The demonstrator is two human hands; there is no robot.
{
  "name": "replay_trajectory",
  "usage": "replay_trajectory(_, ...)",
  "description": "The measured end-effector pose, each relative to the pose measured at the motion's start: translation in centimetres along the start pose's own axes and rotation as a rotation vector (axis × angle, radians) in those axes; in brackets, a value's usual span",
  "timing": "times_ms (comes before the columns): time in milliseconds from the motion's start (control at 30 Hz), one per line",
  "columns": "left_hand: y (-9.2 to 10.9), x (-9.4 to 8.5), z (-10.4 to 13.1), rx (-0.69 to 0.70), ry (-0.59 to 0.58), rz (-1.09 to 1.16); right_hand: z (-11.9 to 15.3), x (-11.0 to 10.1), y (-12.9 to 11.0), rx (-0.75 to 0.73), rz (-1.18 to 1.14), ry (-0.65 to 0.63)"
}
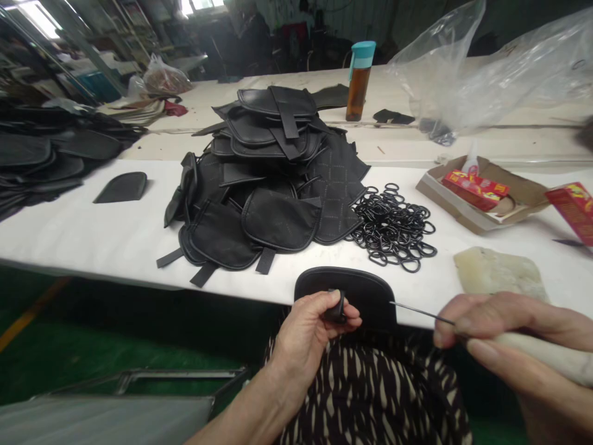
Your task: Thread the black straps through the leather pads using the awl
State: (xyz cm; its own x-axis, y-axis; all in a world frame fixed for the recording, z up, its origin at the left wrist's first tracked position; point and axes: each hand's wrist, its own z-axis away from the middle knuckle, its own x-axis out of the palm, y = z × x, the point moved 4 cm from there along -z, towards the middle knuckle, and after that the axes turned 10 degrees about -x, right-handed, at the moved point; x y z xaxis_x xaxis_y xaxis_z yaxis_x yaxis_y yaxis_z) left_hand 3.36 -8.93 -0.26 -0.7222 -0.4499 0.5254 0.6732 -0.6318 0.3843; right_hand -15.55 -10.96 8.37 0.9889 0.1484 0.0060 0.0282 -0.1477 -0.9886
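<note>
While my left hand (308,334) pinches the black leather piece (356,293) at the counter (115,235) edge, right-hand fingers (467,327) clamp the needle (417,311); a slip could prick my thumb.

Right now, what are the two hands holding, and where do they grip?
Left hand pinches the black leather piece by its strap at the near edge; right hand grips a thin awl by its handle.

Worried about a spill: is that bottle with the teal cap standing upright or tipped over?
Upright. The bottle stands on its base on the far table, teal cap on top.
</note>
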Motion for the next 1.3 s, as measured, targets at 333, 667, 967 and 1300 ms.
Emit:
replay_trajectory(333, 0.0, 0.5, 0.1, -0.001, 0.016, -0.003, 0.9, 1.7, 4.8, 0.057, -0.223, -0.130)
replay_trajectory(667, -0.3, 0.2, 0.1, 0.010, 0.048, 0.035, 1.2, 1.3, 5.2, 0.027, -0.226, -0.136)
replay_trajectory(967, -0.1, 0.2, 0.2, -0.044, -0.013, 0.013, 1.8, 0.9, 4.6, 0.147, -0.303, 0.078)
replay_trajectory(1300, 0.3, -0.1, 1.7, -0.138, -0.020, 0.070, 1.4, -1.5, 5.6, 0.099, -0.247, -0.012)
